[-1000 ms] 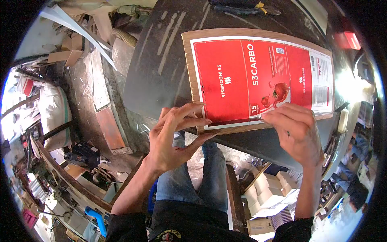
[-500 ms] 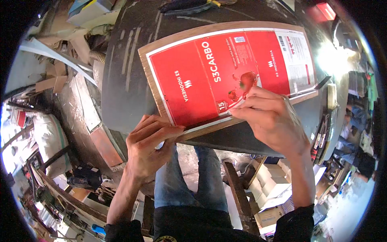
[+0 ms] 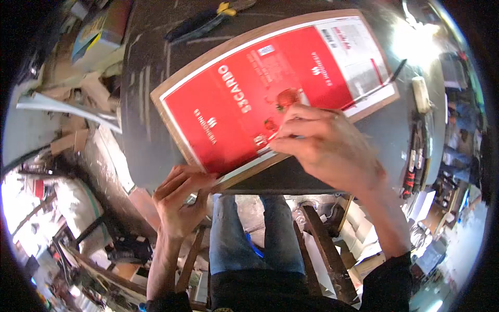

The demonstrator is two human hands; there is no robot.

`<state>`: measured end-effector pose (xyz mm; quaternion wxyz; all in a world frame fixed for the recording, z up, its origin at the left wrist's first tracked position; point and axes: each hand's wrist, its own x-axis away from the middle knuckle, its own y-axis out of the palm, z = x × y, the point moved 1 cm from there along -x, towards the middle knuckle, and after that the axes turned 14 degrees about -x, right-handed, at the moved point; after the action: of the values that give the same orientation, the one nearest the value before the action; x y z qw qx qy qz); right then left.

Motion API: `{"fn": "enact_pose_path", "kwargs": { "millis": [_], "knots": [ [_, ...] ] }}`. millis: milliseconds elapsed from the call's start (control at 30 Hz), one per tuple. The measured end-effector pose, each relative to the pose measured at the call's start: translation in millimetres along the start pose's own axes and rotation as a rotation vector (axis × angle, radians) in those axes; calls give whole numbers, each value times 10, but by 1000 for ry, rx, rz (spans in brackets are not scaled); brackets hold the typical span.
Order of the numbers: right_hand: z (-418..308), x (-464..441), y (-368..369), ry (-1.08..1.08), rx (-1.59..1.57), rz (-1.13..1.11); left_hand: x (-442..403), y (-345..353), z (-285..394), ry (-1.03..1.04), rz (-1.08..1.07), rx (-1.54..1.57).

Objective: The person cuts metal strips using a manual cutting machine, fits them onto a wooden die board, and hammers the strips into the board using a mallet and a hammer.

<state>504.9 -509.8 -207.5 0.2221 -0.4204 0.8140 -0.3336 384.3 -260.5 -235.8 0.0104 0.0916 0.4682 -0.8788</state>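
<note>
A red printed sheet (image 3: 244, 83) with white lettering and strawberry pictures lies on a brown-edged board (image 3: 174, 132), tilted on the dark table. My left hand (image 3: 179, 195) grips the board's near left corner, fingers on top and thumb below. Over the near edge of the sheet, my right hand (image 3: 327, 140) is closed in a pinch. Behind it shows a slim grey rod with a dark end (image 3: 399, 70), across the sheet's right part; whether my fingers hold it I cannot tell. What sits between the fingertips is hidden and blurred.
Black-and-yellow-handled pliers or a similar tool (image 3: 202, 23) lie at the table's (image 3: 143, 140) far side. Several slim tools (image 3: 412, 161) and a pale block (image 3: 420, 94) lie along the right. A bright lamp (image 3: 416, 41) glares at upper right. Wooden bars (image 3: 327, 249) stand near my legs.
The board and sheet have shifted left in view and tilted more, right end upward. Both hands have moved left with them. More of the yellow-handled tool now shows.
</note>
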Motion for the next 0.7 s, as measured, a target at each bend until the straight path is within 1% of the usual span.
{"fn": "enact_pose_path", "kwargs": {
  "millis": [33, 67, 100, 167, 233, 267, 300, 333, 367, 433, 467, 500, 567, 600, 633, 667, 700],
  "knots": [
    [13, 47, -11, -34, 31, 45, -22, 8, 30, -7, -6, -11],
    [-13, 123, -5, -6, 168, 70, -43, 45, 15, 11, 6, -17],
    [-23, 208, 19, 11, 247, 195, -39, 105, -31, 38, 25, 2],
    [-5, 458, -143, 102, 123, 411, 95, 95, -137, -33, -3, -47],
    [151, 959, -459, 375, 329, 571, 77, 53, -49, 21, 48, -67],
    [252, 1229, -688, 538, 359, 703, 28, 83, -73, 58, 66, -36],
    [376, 1438, -890, 674, 361, 823, 75, 35, -123, 23, 41, -27],
    [628, 1780, -984, 761, 596, 794, 91, 48, -172, 2, 7, -10],
    [911, 2166, -1052, 852, 836, 763, 100, 56, -181, 32, 21, 13],
    [1407, 2731, -1174, 945, 461, 645, 120, 119, -207, 11, 29, -33],
    [1444, 2772, -1219, 971, 453, 598, 135, 173, -196, -121, 2, 60],
    [1434, 2838, -1286, 979, 463, 622, 108, 182, -216, -95, 6, 64],
    [1500, 2782, -1325, 982, 450, 514, 66, 86, -200, 218, 70, -96],
    [1554, 2749, -1305, 827, 564, 560, 115, 85, -345, 86, -51, 4],
    [1596, 2733, -1323, 833, 457, 545, 297, 287, -531, -66, 71, 60],
    [1491, 2648, -1385, 974, 477, 416, 189, 147, -363, 39, 36, 52],
    [1264, 2499, -1404, 1174, 169, 562, 173, 29, -286, -28, -99, -18]
  ]
}}
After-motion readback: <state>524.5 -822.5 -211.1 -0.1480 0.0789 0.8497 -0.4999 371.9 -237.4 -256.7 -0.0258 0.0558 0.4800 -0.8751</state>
